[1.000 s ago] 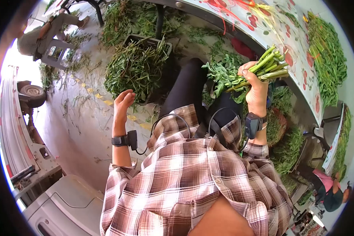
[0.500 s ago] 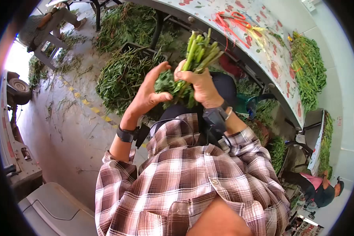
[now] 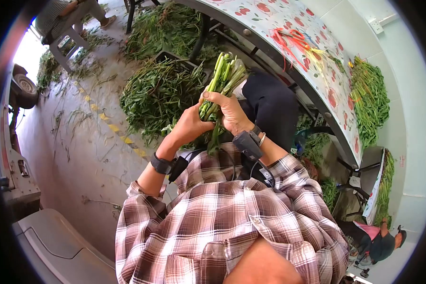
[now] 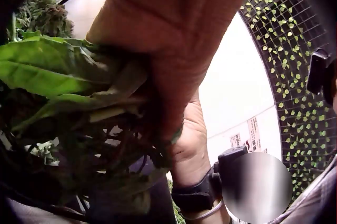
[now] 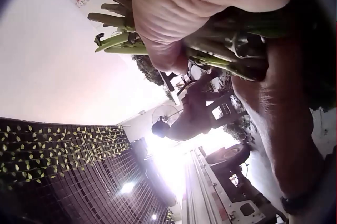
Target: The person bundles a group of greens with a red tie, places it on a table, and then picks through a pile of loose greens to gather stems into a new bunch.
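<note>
A bunch of green stems (image 3: 221, 75) stands with its cut ends pointing away from me and its leaves (image 3: 214, 138) hanging toward my lap. My right hand (image 3: 228, 110) grips the stems around the middle. Beside it my left hand (image 3: 190, 124) closes around the leafy lower part. In the left wrist view the left hand (image 4: 174, 39) fills the frame, with broad leaves (image 4: 47, 71) in its grasp. From the right wrist camera, the right hand (image 5: 189, 8) wraps the pale stem ends (image 5: 118, 39), and the left forearm (image 5: 279, 129) runs alongside.
A crate heaped with loose greens (image 3: 158, 92) sits on the floor ahead. At right runs a table with a patterned cloth (image 3: 312, 75), bearing red ties (image 3: 293, 38) and stacked greens (image 3: 369, 94). A seated person (image 3: 66, 14) is far left, another person (image 3: 378, 241) at lower right.
My right hand swung the bunch from the table side to in front of me and turned its stems upright. My left hand rose, met the bunch and took hold of it.
</note>
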Demonstrator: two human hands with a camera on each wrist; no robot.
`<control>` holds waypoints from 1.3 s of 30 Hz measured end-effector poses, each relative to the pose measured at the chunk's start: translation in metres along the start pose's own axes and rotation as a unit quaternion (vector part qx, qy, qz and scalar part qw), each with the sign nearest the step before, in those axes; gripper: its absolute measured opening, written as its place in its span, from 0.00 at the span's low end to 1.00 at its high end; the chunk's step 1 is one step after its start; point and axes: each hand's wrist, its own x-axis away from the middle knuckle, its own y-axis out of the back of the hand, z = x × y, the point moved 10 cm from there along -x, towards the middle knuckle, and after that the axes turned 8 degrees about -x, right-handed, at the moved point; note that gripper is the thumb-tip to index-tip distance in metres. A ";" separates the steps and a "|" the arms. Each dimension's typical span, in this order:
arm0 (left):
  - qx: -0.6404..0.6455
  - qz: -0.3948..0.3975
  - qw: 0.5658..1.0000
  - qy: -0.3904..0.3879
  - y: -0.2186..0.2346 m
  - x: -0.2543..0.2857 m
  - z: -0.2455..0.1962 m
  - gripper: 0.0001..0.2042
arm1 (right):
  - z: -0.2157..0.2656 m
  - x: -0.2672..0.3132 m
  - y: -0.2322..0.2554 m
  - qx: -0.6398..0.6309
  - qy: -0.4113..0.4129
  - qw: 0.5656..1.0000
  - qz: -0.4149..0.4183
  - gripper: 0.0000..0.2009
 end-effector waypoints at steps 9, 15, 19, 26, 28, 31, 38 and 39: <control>0.099 0.031 0.995 0.016 -0.015 0.006 0.031 0.09 | -0.004 -0.012 -0.026 -0.091 -0.090 0.984 0.124 0.17; 0.149 0.054 0.984 0.080 -0.040 0.007 0.067 0.08 | -0.053 -0.031 0.008 -0.138 -0.144 0.974 0.109 0.13; 0.136 0.106 0.978 0.118 -0.042 0.002 0.072 0.09 | -0.059 -0.032 0.018 -0.188 -0.169 0.964 0.086 0.13; 0.131 0.193 0.957 0.171 -0.059 -0.008 0.098 0.12 | -0.074 -0.044 0.049 -0.212 -0.171 0.961 0.041 0.09; 0.102 0.211 0.956 0.179 -0.062 -0.019 0.098 0.18 | -0.083 -0.050 0.078 -0.231 -0.154 0.960 -0.025 0.08; -0.018 0.262 0.953 0.149 -0.044 -0.043 0.081 0.26 | -0.079 -0.055 0.088 -0.201 -0.127 0.969 -0.060 0.07; 0.126 0.001 0.987 0.103 0.026 -0.098 0.064 0.24 | -0.069 -0.054 0.082 -0.120 -0.068 0.987 -0.084 0.05; 0.074 -0.036 0.992 0.096 0.034 -0.106 0.059 0.22 | -0.073 -0.055 0.082 -0.118 -0.075 0.987 -0.084 0.05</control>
